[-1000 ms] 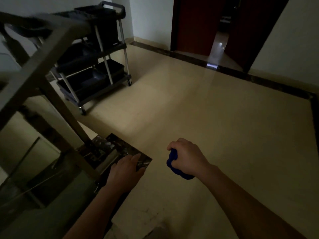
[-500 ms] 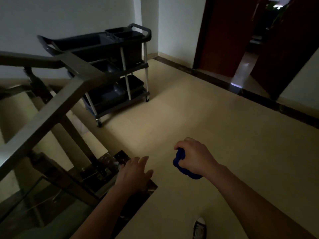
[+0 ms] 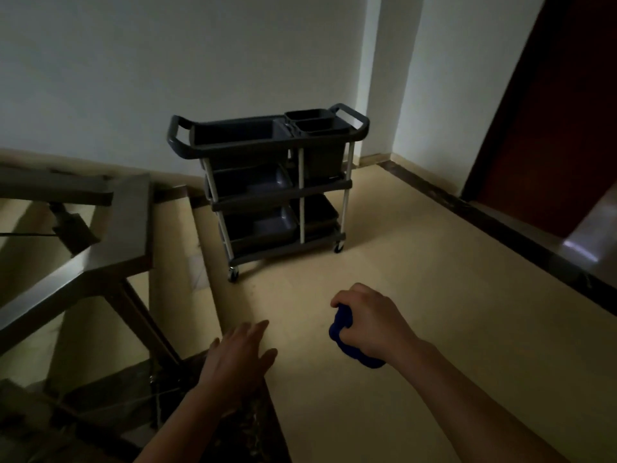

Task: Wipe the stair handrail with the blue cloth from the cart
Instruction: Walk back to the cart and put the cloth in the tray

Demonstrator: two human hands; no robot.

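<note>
My right hand (image 3: 370, 324) is closed in a fist around the bunched blue cloth (image 3: 347, 342), low and right of centre above the floor. My left hand (image 3: 238, 357) is open, palm down, fingers spread, holding nothing, just right of the railing post. The flat metal stair handrail (image 3: 127, 225) runs along the left side and bends at a corner; both hands are apart from it. The dark grey three-shelf cart (image 3: 267, 182) stands against the white wall ahead.
Stairs drop away at the lower left behind the railing posts and glass panel (image 3: 83, 329). A dark red door (image 3: 551, 111) stands at the right, with a dark stone border (image 3: 500, 235) along the tan floor. The room is dim.
The view has swung left and up, bringing the cart to the centre. My left hand has opened its fingers wider. My right hand keeps its grip on the cloth.
</note>
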